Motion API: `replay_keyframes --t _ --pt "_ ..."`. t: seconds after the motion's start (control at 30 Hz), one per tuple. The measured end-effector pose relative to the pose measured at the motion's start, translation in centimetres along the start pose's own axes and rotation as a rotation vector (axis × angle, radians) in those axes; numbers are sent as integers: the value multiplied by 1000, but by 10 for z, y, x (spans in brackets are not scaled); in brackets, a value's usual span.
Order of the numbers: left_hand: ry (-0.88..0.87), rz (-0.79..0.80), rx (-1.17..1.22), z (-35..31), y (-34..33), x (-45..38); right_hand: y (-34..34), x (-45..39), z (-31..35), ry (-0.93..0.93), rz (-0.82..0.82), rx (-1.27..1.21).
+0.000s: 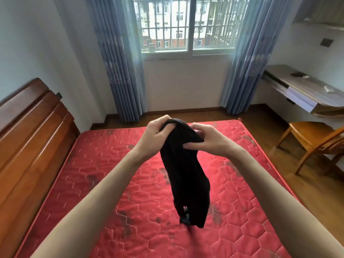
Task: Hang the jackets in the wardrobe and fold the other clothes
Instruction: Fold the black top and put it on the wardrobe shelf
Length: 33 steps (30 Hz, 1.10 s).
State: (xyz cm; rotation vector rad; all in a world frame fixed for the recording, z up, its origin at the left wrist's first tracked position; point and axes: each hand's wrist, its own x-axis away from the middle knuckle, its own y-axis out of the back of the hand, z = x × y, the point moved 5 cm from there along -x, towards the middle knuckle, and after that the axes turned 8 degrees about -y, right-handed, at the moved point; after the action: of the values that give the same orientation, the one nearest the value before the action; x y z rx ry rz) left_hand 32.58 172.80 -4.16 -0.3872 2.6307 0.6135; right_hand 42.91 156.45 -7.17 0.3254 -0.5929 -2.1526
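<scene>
Above the red bed [111, 174], you hold a black cloth [186, 164] up in the air with both hands. Your left hand [154, 135] grips the top of the cloth, with the fingers curled over its edge. Your right hand [206, 138] pinches the cloth just beside it, thumb in front and fingers behind. The two hands are close together. The cloth hangs down long and bunched, and its low end is near the bed; you cannot tell if it touches. What kind of clothing it is you cannot tell.

On your left stands a brown headboard [31, 127]. Past the bed is a window [188, 25] with bars, and blue curtains [119, 62] hang at both sides. On your right are a desk [305, 90] on the wall and a wooden chair [316, 140] near the bed.
</scene>
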Motion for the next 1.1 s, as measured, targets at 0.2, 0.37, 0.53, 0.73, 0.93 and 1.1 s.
replay_keyframes --t 0.2,0.37,0.53,0.73,0.93,1.1 --pt "104 26 4 10 4 3 -6 14 -25 -21 -126 12" --pt "160 373 -175 13 -19 10 -9 4 9 90 -124 284" --pt "86 391 -300 15 -26 8 -8 5 6 95 -103 329" --pt "51 391 -211 14 -27 17 -26 16 -15 59 -21 249" --pt "14 197 -78 0 -10 14 -36 22 -43 -4 22 142" --pt "71 -46 57 -5 27 12 -43 34 -83 -169 91 246"
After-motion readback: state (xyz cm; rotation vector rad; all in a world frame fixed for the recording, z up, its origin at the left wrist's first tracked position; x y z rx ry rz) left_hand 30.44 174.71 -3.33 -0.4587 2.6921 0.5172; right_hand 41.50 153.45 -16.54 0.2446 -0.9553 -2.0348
